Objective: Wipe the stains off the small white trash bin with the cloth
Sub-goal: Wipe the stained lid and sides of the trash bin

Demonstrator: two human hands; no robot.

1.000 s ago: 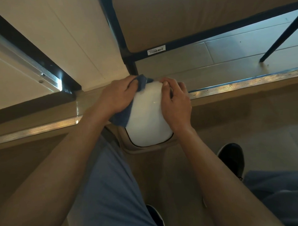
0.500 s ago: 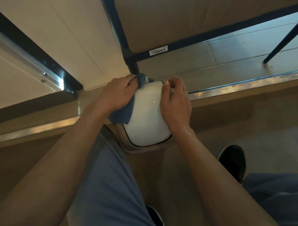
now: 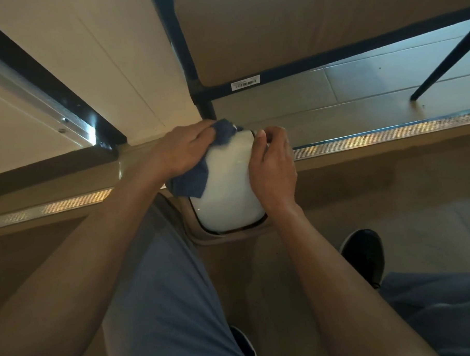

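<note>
The small white trash bin (image 3: 229, 189) stands on the floor between my knees, seen from above, with a dark rim line round its near edge. My left hand (image 3: 182, 149) presses a dark blue cloth (image 3: 192, 179) against the bin's left side and far top corner. My right hand (image 3: 272, 168) grips the bin's right side, thumb and fingers curled over the far top edge. The bin's lower part and both flanks are hidden by my hands and the cloth.
A metal threshold strip (image 3: 375, 139) runs across the floor just behind the bin. A table's dark blue frame leg (image 3: 208, 109) stands right behind it, another leg (image 3: 439, 66) at the far right. My black shoe (image 3: 364, 255) rests on the floor to the right.
The cloth under my left hand has shifted slightly along the bin's left side towards the far top corner. My right hand keeps its hold on the right side.
</note>
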